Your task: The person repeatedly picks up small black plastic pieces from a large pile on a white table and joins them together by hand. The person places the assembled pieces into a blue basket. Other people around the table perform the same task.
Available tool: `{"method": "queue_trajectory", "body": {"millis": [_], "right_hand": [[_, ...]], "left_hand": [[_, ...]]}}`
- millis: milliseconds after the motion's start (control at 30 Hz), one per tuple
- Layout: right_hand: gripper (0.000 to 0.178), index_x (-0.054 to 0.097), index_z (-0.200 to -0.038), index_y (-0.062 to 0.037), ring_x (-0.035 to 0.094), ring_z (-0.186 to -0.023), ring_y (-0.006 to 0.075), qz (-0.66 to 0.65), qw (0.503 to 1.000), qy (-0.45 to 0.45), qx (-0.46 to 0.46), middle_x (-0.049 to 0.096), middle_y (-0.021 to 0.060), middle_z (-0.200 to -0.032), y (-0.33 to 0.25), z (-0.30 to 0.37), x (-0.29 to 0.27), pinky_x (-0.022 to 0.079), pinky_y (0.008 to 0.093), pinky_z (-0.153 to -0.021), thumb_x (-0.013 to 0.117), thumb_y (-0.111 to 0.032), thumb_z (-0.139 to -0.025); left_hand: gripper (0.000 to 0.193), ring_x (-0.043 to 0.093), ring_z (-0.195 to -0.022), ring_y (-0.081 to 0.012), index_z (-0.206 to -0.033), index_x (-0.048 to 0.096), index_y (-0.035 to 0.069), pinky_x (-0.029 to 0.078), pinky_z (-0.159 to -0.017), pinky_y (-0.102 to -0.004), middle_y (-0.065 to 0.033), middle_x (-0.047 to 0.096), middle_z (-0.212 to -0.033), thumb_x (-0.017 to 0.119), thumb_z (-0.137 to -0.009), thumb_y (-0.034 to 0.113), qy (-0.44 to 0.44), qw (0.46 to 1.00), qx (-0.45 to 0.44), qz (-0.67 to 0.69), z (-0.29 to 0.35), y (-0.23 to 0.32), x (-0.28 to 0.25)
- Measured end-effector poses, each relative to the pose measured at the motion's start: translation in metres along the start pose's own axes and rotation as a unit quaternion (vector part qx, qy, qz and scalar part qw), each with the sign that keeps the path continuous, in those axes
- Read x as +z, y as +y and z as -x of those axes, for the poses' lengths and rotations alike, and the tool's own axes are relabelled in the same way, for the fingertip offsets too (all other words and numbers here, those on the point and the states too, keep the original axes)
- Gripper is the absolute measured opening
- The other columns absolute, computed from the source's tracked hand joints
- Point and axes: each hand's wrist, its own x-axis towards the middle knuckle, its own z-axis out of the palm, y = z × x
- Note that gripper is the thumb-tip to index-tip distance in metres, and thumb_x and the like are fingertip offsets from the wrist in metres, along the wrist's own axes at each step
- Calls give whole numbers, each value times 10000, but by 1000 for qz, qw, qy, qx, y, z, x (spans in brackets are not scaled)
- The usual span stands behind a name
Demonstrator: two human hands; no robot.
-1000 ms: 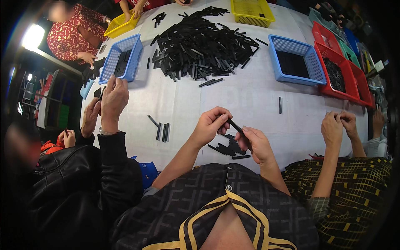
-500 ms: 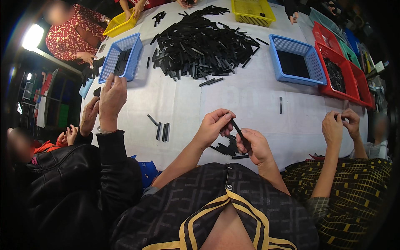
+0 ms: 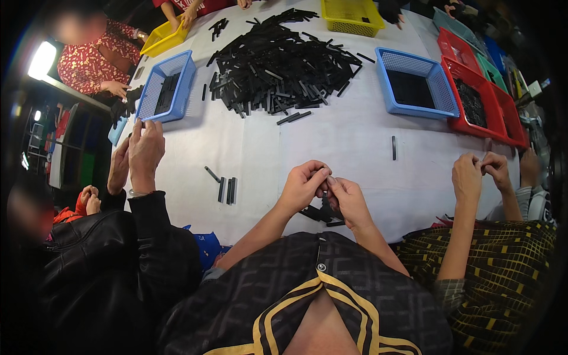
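Note:
My left hand (image 3: 303, 186) and my right hand (image 3: 349, 200) meet fingertip to fingertip just above the near edge of the white table (image 3: 355, 136). Together they pinch a small black strip, almost wholly hidden by the fingers. Under my hands lies a small heap of black strips (image 3: 322, 213). Three loose black strips (image 3: 227, 190) lie to my left. A big pile of black strips (image 3: 284, 62) fills the far middle of the table.
A person in a black jacket on my left has both hands (image 3: 137, 155) raised by a blue basket (image 3: 167, 89). On my right a person's hands (image 3: 482, 174) work together. A blue basket (image 3: 414, 86), red baskets (image 3: 479, 100) and yellow baskets (image 3: 352, 13) line the far side.
My hands have closed together; the long black strip that stuck out between them is now hidden inside my fingers. The neighbours' hands have barely shifted.

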Motion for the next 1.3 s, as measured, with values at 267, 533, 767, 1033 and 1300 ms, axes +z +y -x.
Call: {"method": "queue_trajectory", "body": {"millis": [267,533,767,1033,1300], "right_hand": [[294,532,-731,-53,392,-486,45,-14,999,-25,28,456,-24,-553,-3,11,-4,295,193,-444,469,-276,-912],[298,527,-726,-44,393,-480,52,10,999,-8,-34,457,-10,-550,0,-5,5,297,203,-442,460,-264,-915],[291,523,-720,-47,399,-474,56,25,1000,-15,4,457,-9,-548,-2,6,3,302,203,-439,455,-252,-915],[290,513,-715,-48,400,-478,55,5,999,-19,-29,454,-14,-563,0,-5,3,307,201,-436,455,-246,-919],[300,510,-704,-38,369,-454,60,14,999,-37,-21,432,-13,-534,2,-5,-2,279,210,-421,465,-247,-915]], "left_hand": [[183,466,-465,-51,-866,575,20,353,-420,-173,-11,541,-596,492,-902,180,60,998,0,12,-5,-5,-13],[169,470,-474,-53,-867,575,24,341,-418,-167,-6,540,-593,510,-895,178,28,999,19,-16,-1,1,-4],[168,462,-478,-54,-854,569,11,381,-444,-182,-19,541,-609,496,-898,156,50,998,9,28,-2,1,-20],[154,480,-508,-45,-862,572,25,374,-453,-166,-10,553,-641,506,-898,159,14,1000,14,-16,-4,3,-12],[158,485,-508,-46,-868,577,20,381,-454,-166,0,549,-626,510,-898,160,0,1000,18,25,-2,-5,-14]]}}
